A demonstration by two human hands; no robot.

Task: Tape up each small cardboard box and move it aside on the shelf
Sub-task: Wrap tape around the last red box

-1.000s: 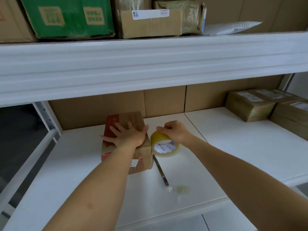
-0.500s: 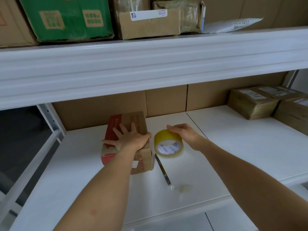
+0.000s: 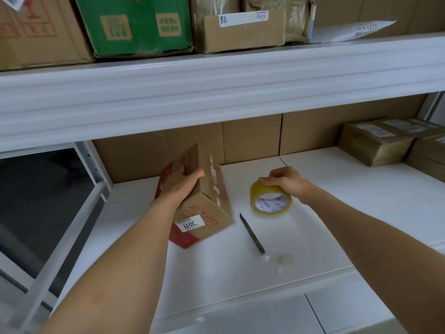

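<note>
Gripping: left hand [image 3: 179, 186] curls round the tilted box [image 3: 204, 203]
Right hand [image 3: 286, 183]: pinches the tape roll [image 3: 271, 198] — right of the box
Knife [image 3: 252, 235]: near, on the shelf [image 3: 337, 213]

The white shelf [image 3: 325, 237] lay bare on its right-hand middle, between the tape roll [image 3: 271, 198] and the stacked taped boxes [image 3: 375, 147] at the far right; a hand could pass there; overhead the upper shelf's beam [image 3: 216, 92] capped the working height; the cardboard backing [image 3: 252, 138] closed the rear; the tilted small box [image 3: 204, 203], gripped by the left hand [image 3: 179, 185], blocked the centre-left; the right hand [image 3: 286, 182] held the roll just beside it; a utility knife [image 3: 252, 235] lay in the gap between them toward the front edge, near a crumpled tape scrap [image 3: 284, 259]; the left upright post [image 3: 94, 165] bounded that side.
</note>
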